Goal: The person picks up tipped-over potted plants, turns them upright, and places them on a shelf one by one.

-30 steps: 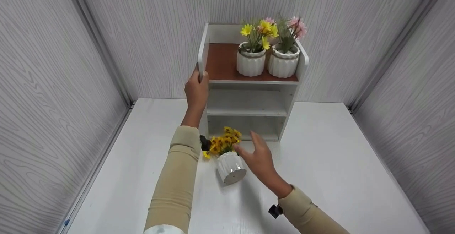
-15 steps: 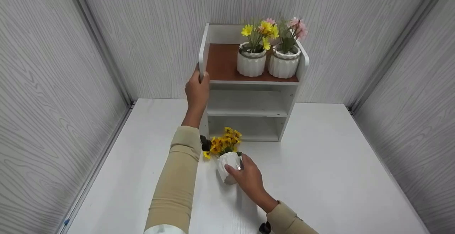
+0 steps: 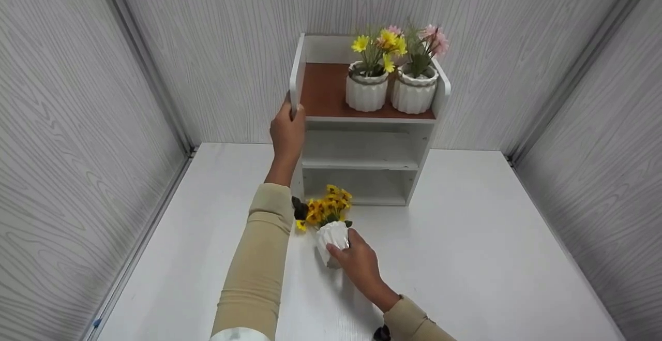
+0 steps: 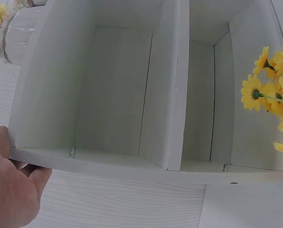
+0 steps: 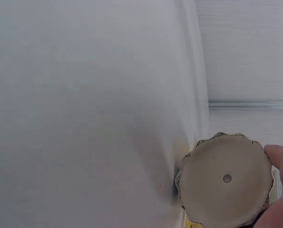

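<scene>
Head view: the left hand [image 3: 288, 131] grips the front edge of the left side panel [image 3: 297, 74] of a white shelf unit [image 3: 357, 147], thumb on the inner face, the panel filling the gap between thumb and fingers. To the right of these fingers, the red-brown top board [image 3: 323, 87] carries two upright white pots: a yellow-flowered pot [image 3: 366, 95], the nearer, and a pink-flowered pot [image 3: 414, 95] just beside it. The right hand [image 3: 358, 263] holds a fluted white pot [image 3: 331, 237], thumb across its wall, the gap filled by the pot; the other fingers are partly hidden. This pot is tilted above the white table [image 3: 465, 237], its dark-centred yellow flowers [image 3: 328, 207] beyond the fingertips. Left wrist view: the left fingers are bent under the panel's edge; a small shelf peg [image 4: 72, 151] sits inside the compartment near them, the dark-centred flowers well apart at the far right. Right wrist view: the fluted pot's round underside [image 5: 222, 199] faces the camera, its central hole [image 5: 227, 178] left of the digits; one fingertip meets the scalloped rim. Curl of the remaining fingers cannot be told here.
</scene>
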The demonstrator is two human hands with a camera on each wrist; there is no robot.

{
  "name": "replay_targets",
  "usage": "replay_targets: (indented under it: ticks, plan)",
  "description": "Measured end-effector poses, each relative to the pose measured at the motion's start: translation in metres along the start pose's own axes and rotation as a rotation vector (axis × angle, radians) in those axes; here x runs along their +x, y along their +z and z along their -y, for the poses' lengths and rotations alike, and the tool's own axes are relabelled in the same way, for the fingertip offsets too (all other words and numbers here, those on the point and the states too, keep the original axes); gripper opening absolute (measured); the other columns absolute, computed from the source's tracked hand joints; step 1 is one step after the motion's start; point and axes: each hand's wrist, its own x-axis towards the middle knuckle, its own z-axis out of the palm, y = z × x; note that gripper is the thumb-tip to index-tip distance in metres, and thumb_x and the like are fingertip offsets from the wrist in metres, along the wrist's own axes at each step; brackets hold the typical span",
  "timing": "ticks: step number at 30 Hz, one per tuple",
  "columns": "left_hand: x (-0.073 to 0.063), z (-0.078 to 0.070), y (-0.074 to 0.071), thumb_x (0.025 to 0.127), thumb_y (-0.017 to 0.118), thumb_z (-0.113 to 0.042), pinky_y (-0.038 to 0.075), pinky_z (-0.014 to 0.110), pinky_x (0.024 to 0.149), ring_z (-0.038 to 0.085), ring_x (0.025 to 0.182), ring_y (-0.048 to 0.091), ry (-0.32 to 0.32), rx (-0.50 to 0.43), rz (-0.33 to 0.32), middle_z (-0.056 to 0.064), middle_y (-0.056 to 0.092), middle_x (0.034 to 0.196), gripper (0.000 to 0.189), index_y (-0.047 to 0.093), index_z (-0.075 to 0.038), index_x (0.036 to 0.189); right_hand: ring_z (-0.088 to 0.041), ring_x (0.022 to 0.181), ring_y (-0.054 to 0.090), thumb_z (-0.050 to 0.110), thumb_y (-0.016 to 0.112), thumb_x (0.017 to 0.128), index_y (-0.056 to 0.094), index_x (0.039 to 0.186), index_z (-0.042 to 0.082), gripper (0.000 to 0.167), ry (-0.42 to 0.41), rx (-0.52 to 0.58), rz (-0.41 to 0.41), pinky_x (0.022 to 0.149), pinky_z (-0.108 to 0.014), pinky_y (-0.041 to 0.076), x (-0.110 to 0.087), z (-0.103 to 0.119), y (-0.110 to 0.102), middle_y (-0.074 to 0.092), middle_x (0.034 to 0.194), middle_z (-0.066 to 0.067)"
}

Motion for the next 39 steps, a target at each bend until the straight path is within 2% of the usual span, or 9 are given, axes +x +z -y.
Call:
replay_targets:
  ticks: [4, 11, 15, 20, 23, 27, 31, 34, 39]
  plan:
    - [0.001, 0.002, 0.001, 0.108, 0.045, -0.034, 0.051, 0.037, 0.082, 0.014, 0.095, 0.058, 0.001, 0.003, -0.006, 0.007, 0.068, 0.128, 0.050, 0.042, -0.018, 0.155, -0.013, 0.077, 0.053, 0.042, 0.075, 0.090, 0.058, 0.113, 0.008, 0.044, -0.006, 0.020, -0.022, 0.066, -0.030, 0.045, -0.002, -0.001, 0.002, 0.059, 0.087, 0.002]
    - [-0.001, 0.003, 0.001, 0.108, 0.045, -0.033, 0.046, 0.035, 0.076, 0.017, 0.089, 0.054, 0.009, -0.009, 0.003, 0.009, 0.069, 0.118, 0.050, 0.044, -0.014, 0.154, -0.018, 0.104, 0.061, 0.045, 0.073, 0.091, 0.054, 0.128, 0.010, 0.054, 0.032, 0.097, -0.018, 0.088, -0.041, 0.052, -0.009, -0.007, 0.004, 0.066, 0.116, -0.006]
    - [0.000, 0.002, 0.001, 0.107, 0.045, -0.034, 0.048, 0.036, 0.082, 0.016, 0.095, 0.055, 0.009, -0.003, 0.007, 0.006, 0.066, 0.132, 0.050, 0.044, -0.014, 0.154, -0.023, 0.125, 0.057, 0.048, 0.070, 0.092, 0.049, 0.140, 0.012, 0.063, 0.055, 0.161, -0.001, 0.101, -0.047, 0.047, -0.013, -0.011, 0.004, 0.061, 0.136, -0.007]
    - [0.001, 0.001, 0.001, 0.107, 0.046, -0.033, 0.050, 0.040, 0.092, 0.015, 0.106, 0.059, 0.010, -0.001, 0.007, 0.006, 0.063, 0.139, 0.051, 0.042, -0.015, 0.155, -0.028, 0.140, 0.047, 0.050, 0.070, 0.091, 0.039, 0.153, 0.006, 0.081, 0.085, 0.218, 0.003, 0.109, -0.050, 0.042, -0.016, -0.015, 0.000, 0.050, 0.152, -0.013]
    - [0.000, 0.001, 0.001, 0.107, 0.046, -0.033, 0.050, 0.038, 0.088, 0.015, 0.102, 0.058, 0.013, 0.002, 0.007, 0.006, 0.065, 0.134, 0.051, 0.042, -0.015, 0.155, -0.031, 0.138, 0.048, 0.049, 0.071, 0.090, 0.038, 0.154, 0.003, 0.085, 0.106, 0.230, 0.001, 0.108, -0.051, 0.042, -0.018, -0.018, -0.002, 0.050, 0.151, -0.017]
    - [0.000, 0.001, 0.001, 0.107, 0.046, -0.033, 0.045, 0.034, 0.074, 0.016, 0.087, 0.053, 0.014, 0.006, -0.004, 0.006, 0.069, 0.112, 0.048, 0.048, -0.014, 0.151, -0.033, 0.137, 0.048, 0.049, 0.072, 0.090, 0.038, 0.153, 0.000, 0.087, 0.136, 0.246, 0.004, 0.108, -0.052, 0.042, -0.021, -0.021, -0.005, 0.050, 0.150, -0.020]
    - [0.000, 0.001, 0.001, 0.107, 0.046, -0.033, 0.040, 0.031, 0.069, 0.016, 0.081, 0.050, 0.013, 0.006, -0.011, 0.005, 0.063, 0.097, 0.047, 0.050, -0.013, 0.149, -0.033, 0.137, 0.049, 0.048, 0.074, 0.089, 0.039, 0.153, 0.001, 0.087, 0.135, 0.267, 0.023, 0.108, -0.052, 0.041, -0.024, -0.023, -0.009, 0.051, 0.149, -0.018]
    - [0.001, 0.001, 0.001, 0.107, 0.046, -0.032, 0.039, 0.031, 0.070, 0.016, 0.081, 0.049, 0.011, 0.007, -0.010, 0.005, 0.062, 0.097, 0.048, 0.049, -0.012, 0.150, -0.032, 0.133, 0.052, 0.047, 0.075, 0.088, 0.041, 0.152, 0.001, 0.085, 0.109, 0.268, 0.039, 0.106, -0.051, 0.043, -0.026, -0.025, -0.011, 0.054, 0.146, -0.017]
    - [0.001, 0.000, 0.001, 0.107, 0.046, -0.033, 0.044, 0.032, 0.072, 0.015, 0.085, 0.053, 0.008, 0.014, -0.015, 0.006, 0.069, 0.116, 0.049, 0.046, -0.014, 0.152, -0.030, 0.124, 0.057, 0.046, 0.076, 0.087, 0.039, 0.151, -0.004, 0.089, 0.094, 0.247, 0.070, 0.098, -0.048, 0.048, -0.029, -0.028, -0.017, 0.058, 0.140, -0.019]
